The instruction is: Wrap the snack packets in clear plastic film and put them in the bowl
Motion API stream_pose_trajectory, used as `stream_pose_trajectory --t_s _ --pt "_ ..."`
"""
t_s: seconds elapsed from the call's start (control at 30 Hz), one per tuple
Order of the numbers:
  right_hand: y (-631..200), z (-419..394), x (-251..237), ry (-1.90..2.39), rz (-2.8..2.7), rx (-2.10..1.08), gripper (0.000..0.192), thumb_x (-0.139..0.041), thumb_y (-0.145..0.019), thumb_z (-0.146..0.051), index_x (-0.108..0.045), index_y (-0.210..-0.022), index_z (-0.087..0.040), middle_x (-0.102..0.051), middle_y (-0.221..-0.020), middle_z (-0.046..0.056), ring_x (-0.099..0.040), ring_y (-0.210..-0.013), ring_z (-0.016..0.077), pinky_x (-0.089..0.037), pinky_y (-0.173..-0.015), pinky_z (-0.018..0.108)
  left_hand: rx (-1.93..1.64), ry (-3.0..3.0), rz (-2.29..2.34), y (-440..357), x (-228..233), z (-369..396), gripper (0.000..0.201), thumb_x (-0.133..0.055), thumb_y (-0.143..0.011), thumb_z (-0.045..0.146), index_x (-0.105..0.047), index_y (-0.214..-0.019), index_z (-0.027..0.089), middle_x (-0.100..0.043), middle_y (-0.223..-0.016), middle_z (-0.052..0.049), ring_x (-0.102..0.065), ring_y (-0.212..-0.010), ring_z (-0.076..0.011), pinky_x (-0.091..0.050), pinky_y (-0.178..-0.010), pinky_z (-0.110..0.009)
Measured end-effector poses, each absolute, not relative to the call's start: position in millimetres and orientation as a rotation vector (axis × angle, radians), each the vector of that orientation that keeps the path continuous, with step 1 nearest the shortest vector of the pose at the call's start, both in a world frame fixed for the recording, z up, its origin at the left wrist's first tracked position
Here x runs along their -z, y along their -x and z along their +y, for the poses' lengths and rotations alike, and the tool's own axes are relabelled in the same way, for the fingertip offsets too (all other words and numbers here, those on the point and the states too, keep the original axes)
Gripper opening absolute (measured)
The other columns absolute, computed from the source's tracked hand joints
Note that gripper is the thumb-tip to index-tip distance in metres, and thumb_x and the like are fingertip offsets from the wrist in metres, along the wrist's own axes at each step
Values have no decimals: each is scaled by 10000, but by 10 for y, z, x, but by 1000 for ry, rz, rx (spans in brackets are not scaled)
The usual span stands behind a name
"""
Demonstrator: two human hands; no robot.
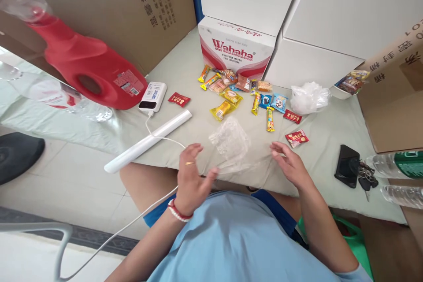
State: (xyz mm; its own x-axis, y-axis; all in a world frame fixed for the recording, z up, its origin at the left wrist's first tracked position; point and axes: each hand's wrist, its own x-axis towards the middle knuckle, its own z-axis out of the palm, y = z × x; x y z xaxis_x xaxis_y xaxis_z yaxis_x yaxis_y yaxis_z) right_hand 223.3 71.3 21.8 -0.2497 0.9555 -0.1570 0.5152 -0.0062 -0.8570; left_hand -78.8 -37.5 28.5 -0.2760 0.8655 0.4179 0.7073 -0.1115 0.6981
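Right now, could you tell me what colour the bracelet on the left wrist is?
The bracelet is red and white, seen best in the head view.

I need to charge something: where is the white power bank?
In the head view, the white power bank lies left of centre on the table, between the red jug and a red snack packet.

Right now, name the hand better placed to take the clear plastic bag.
Left, probably. The left hand already has fingertips at the clear plastic bag; the right hand sits apart from it.
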Motion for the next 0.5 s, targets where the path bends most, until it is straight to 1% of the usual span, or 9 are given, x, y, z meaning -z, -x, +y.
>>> stream_pose_trajectory --t_s 0.07,0.1,0.13,0.17,0.23,0.27,0.33,0.43,0.5 --pt "-2014 885 -166 1554 -1812 -1202 552 -654 -929 -489 -576 -1405 -221 -702 -1300 134 -669 -1185 252 -573 -934 388 -1094 -2074 1970 565 -386 -221 735 -690 -874 611 -487 -1424 168 -539 -1459 -230 -429 -1459 -408 -303 -1211 -638" --pt "-1891 979 -124 1578 -1835 -1199 572 -683 -901 -457 -577 -1403 -203 -715 -1266 137 -684 -1133 250 -565 -921 385 -948 -2138 1993 449 -408 -127 757 -705 -866 605 -487 -1435 155 -526 -1487 -242 -407 -1475 -422 -250 -1226 -662" --pt "-1769 1070 -74 1599 -1855 -1198 568 -702 -875 -418 -593 -1383 -189 -731 -1214 133 -700 -1052 240 -556 -899 376 -816 -2166 2002 344 -408 -26 707 -707 -879 563 -515 -1416 146 -539 -1481 -245 -425 -1462 -422 -252 -1219 -665" --pt "-1655 1152 -22 1610 -1871 -1205 533 -715 -848 -377 -626 -1334 -178 -749 -1135 117 -705 -951 223 -547 -862 360 -695 -2161 2002 263 -390 77 584 -699 -900 493 -573 -1349 143 -595 -1415 -236 -486 -1410 -409 -302 -1190 -648" --pt "-1485 1271 69 1591 -1895 -1250 366 -716 -806 -316 -712 -1141 -169 -753 -923 64 -666 -760 183 -515 -753 313 -509 -2057 1996 198 -310 253 238 -639 -936 339 -680 -1091 163 -714 -1145 -173 -630 -1202 -356 -444 -1061 -565" --pt "-1441 1303 101 1572 -1902 -1282 267 -701 -801 -310 -732 -1027 -172 -730 -824 36 -634 -696 168 -490 -699 292 -505 -1973 1988 221 -257 312 139 -600 -945 288 -682 -972 179 -727 -1019 -136 -666 -1094 -320 -489 -985 -505" --pt "-1446 1314 134 1525 -1865 -1315 187 -658 -822 -350 -718 -874 -180 -670 -707 3 -581 -638 152 -445 -631 267 -691 -1769 1973 362 -143 348 157 -533 -963 262 -639 -862 205 -709 -882 -77 -680 -930 -252 -517 -866 -404" --pt "-1626 1224 125 1462 -1664 -1227 289 -636 -851 -467 -695 -861 -185 -630 -697 -9 -530 -627 142 -420 -610 263 -1137 -1412 1994 685 3 213 189 -490 -993 362 -593 -916 224 -683 -828 -28 -662 -801 -196 -513 -788 -336" --pt "-1769 1118 94 1445 -1513 -1147 326 -659 -852 -511 -688 -874 -187 -603 -689 -16 -500 -618 138 -408 -601 264 -1262 -1219 2077 847 48 70 232 -488 -998 431 -570 -931 225 -654 -786 -17 -646 -749 -193 -512 -761 -336"
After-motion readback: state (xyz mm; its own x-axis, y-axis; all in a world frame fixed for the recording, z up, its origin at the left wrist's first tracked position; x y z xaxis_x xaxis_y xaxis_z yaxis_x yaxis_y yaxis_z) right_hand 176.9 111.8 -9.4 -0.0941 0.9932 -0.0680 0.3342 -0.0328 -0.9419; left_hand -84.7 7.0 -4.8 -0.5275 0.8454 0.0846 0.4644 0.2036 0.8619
